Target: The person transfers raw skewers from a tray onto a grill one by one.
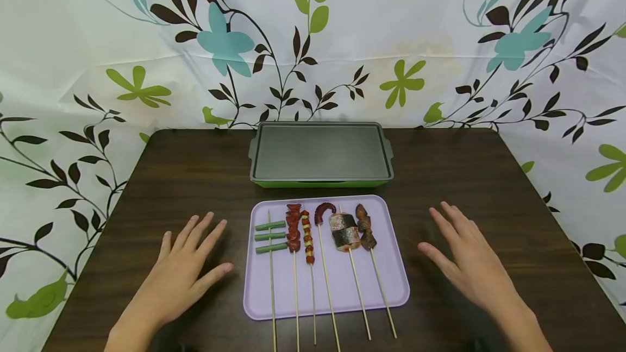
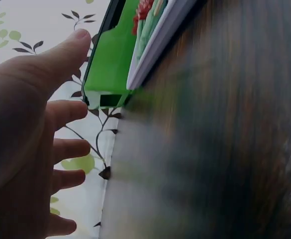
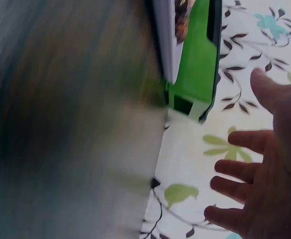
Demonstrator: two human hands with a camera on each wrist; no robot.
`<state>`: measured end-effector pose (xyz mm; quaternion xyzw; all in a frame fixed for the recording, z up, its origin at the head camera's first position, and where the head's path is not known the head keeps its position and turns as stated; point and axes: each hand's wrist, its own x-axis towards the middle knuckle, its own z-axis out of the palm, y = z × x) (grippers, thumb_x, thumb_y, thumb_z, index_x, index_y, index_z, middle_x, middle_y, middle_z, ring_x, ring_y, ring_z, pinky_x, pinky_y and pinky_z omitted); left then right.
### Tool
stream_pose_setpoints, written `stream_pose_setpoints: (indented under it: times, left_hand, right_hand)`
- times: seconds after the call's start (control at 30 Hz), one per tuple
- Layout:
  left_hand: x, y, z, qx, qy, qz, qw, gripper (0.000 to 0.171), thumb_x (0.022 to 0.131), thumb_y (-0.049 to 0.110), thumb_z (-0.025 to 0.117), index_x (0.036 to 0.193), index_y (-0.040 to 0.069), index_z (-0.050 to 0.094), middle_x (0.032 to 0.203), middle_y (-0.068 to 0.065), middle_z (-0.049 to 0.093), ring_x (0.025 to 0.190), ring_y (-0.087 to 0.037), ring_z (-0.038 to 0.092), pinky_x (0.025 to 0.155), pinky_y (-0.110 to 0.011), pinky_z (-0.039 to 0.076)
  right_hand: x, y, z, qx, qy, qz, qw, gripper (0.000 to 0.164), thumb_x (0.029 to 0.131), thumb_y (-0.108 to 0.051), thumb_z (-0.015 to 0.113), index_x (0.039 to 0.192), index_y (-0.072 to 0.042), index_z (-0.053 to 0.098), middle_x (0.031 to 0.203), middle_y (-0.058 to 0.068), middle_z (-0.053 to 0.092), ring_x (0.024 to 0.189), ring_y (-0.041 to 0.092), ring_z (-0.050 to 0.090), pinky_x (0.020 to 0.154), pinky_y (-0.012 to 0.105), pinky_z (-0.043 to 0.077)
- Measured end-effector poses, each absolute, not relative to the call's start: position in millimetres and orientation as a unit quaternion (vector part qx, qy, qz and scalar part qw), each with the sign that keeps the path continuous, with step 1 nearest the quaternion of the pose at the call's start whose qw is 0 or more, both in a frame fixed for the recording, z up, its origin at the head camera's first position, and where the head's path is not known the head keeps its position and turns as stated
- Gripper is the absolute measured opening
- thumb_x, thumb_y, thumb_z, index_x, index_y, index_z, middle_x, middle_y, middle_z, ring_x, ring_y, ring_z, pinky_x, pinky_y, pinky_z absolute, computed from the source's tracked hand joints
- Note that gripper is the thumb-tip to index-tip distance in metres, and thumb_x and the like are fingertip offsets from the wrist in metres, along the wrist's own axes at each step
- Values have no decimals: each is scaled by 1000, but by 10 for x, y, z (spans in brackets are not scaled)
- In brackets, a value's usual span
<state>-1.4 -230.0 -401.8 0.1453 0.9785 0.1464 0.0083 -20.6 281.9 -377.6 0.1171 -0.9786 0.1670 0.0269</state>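
My left hand (image 1: 178, 273) is held with fingers spread to the left of a lilac tray (image 1: 352, 289), touching nothing. On the tray's other side, my right hand (image 1: 471, 259) is likewise spread and holds nothing. Several skewers lie on the tray, their sticks jutting over its near edge. From left to right I see a green bean skewer (image 1: 270, 236), a red meat skewer (image 1: 293, 227), a thin red and yellow skewer (image 1: 307, 237), a tentacle skewer (image 1: 320, 213), a fish skewer (image 1: 344, 231) and a brown meat skewer (image 1: 365, 227).
Just behind the tray stands a green griddle (image 1: 320, 154) with a flat dark grey plate and side handles. Both sit on a dark wooden table (image 1: 200, 178). A white cloth with leaf and flower prints (image 1: 362, 15) hangs along the back and sides.
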Motion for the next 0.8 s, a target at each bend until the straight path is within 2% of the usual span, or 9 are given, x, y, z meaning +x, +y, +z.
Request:
stream_pose_setpoints:
  times: [0.13,0.27,0.37,0.43,0.57,0.67,0.8]
  left_hand:
    - [35,-2239,-4024,148,977,153,23,76,89,60,53,152,31,23,159,-7,17,144,-37,13,107,-69,3]
    - [76,-2181,-4030,147,976,158,40,78,87,65,53,152,31,25,158,-6,19,144,-38,14,107,-69,3]
    - [100,-2138,-4036,148,974,162,50,81,85,68,53,152,32,26,158,-6,20,144,-37,15,106,-70,4]
    - [116,-2111,-4041,151,973,164,55,82,83,69,53,152,33,25,158,-6,21,144,-37,15,105,-70,7]
    - [153,-2073,-4051,158,971,169,61,86,80,71,55,151,34,26,157,-6,23,143,-37,17,103,-71,14]
    - [181,-2054,-4063,161,971,167,60,88,77,73,56,151,33,28,156,-6,25,142,-37,20,101,-71,18]
    - [212,-2032,-4082,162,972,158,63,92,73,77,56,151,35,28,154,-5,30,140,-36,26,100,-70,20]
  right_hand:
    - [-165,2692,-3747,93,-976,196,18,71,91,-51,58,149,-18,34,152,11,30,135,38,32,95,63,34]
    - [-131,2563,-3753,83,-973,217,0,69,92,-53,56,148,-17,37,147,10,37,131,37,38,92,64,37]
    - [-116,2486,-3780,89,-969,229,8,64,92,-50,57,143,-14,44,141,10,45,126,35,45,90,61,40]
    - [-105,2441,-3803,93,-968,234,23,58,91,-47,61,137,-12,52,131,7,54,117,30,53,87,55,45]
    - [-92,2348,-3837,82,-964,253,18,46,88,-43,67,120,-10,66,100,-4,68,86,13,64,69,35,51]
    - [-84,2274,-3850,68,-960,272,-13,40,86,-41,70,111,-10,71,82,-11,68,69,3,60,60,25,48]
    - [-75,2188,-3868,66,-958,275,-52,34,83,-39,73,103,-11,73,72,-14,62,61,0,52,55,21,45]
